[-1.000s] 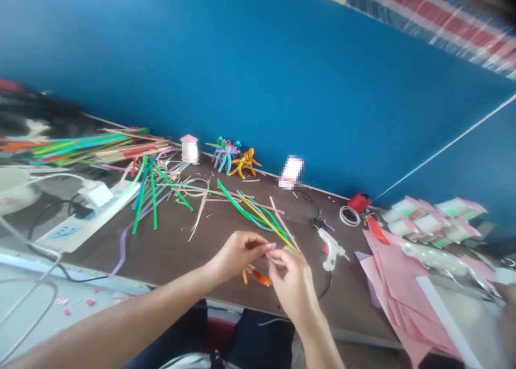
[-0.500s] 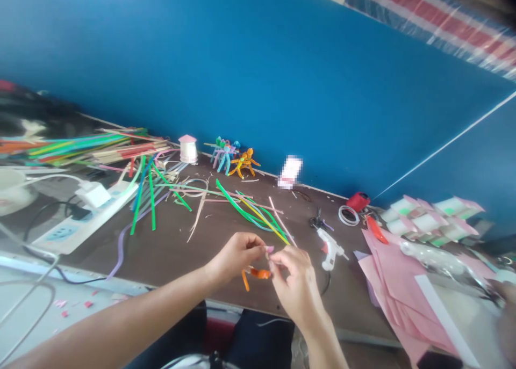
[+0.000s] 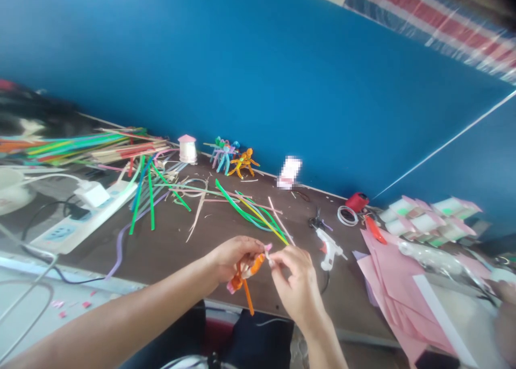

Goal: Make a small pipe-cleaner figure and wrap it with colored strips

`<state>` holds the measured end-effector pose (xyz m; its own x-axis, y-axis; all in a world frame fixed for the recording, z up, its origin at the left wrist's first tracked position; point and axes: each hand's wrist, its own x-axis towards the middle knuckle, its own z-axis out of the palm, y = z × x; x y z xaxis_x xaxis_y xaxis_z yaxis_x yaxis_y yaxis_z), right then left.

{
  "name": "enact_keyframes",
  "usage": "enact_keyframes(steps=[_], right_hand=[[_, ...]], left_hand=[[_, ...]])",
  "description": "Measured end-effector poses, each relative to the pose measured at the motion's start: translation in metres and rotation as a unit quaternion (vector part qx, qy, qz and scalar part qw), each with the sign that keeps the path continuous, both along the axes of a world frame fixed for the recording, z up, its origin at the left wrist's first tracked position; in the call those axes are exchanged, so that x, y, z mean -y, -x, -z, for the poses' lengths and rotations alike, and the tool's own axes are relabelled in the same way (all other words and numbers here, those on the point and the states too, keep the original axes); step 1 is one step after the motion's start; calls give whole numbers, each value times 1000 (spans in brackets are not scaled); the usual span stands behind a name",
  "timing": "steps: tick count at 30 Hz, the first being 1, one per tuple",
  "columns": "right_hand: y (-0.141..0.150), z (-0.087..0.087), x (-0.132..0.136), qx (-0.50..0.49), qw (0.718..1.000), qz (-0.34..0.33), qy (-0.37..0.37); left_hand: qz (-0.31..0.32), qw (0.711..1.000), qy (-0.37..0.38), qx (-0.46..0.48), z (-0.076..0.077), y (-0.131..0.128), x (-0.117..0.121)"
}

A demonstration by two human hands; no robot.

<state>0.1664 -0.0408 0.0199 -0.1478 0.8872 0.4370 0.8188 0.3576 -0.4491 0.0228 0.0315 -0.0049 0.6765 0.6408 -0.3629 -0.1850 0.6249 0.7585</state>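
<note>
My left hand (image 3: 236, 253) is closed on an orange pipe-cleaner piece (image 3: 249, 298), bent and coiled, with one straight end hanging down and a pink bit at its lower left. Between the fingertips of both hands shows a small pink piece (image 3: 269, 247) with a pale end. My right hand (image 3: 296, 272) pinches that pale end with thumb and forefinger. Beyond my hands lie loose green and yellow pipe cleaners (image 3: 245, 205). A white glue gun (image 3: 331, 250) rests on the table to the right of my right hand, with dark scissors (image 3: 317, 218) just behind it.
Pipe-cleaner figures (image 3: 243, 163) and a small pink-topped white pot (image 3: 187, 150) stand by the blue wall. On the left are a power strip (image 3: 68, 229) and a heap of pipe cleaners (image 3: 76, 149). Pink sheets (image 3: 391, 277) and white-and-pink rolls (image 3: 427, 224) fill the right. A person's hand (image 3: 506, 294) shows at the far right edge.
The orange pipe-cleaner piece has turned and shifted left under my left hand, with more of it showing. My fingertips have drawn slightly apart at the small pink piece.
</note>
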Motion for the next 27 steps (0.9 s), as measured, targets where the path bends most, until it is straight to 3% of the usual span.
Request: enact_keyframes(steps=[4, 10, 13, 16, 22, 27], right_hand=[[0, -3, 0, -12, 1000, -5, -7], [0, -5, 1, -36, 999, -9, -9], [-1, -3, 1, -66, 998, -4, -2], [-2, -2, 0, -93, 996, 11, 9], [-1, 2, -5, -39, 997, 54, -25], [3, 8, -8, -47, 996, 68, -42]], left_hand=[[8, 1000, 1, 16, 2, 2, -2], [46, 993, 97, 42, 13, 3, -4], [48, 992, 98, 63, 14, 3, -3], [48, 996, 41, 65, 10, 2, -1], [-28, 989, -142, -33, 1, 3, 5], [-51, 980, -183, -57, 5, -1, 9]])
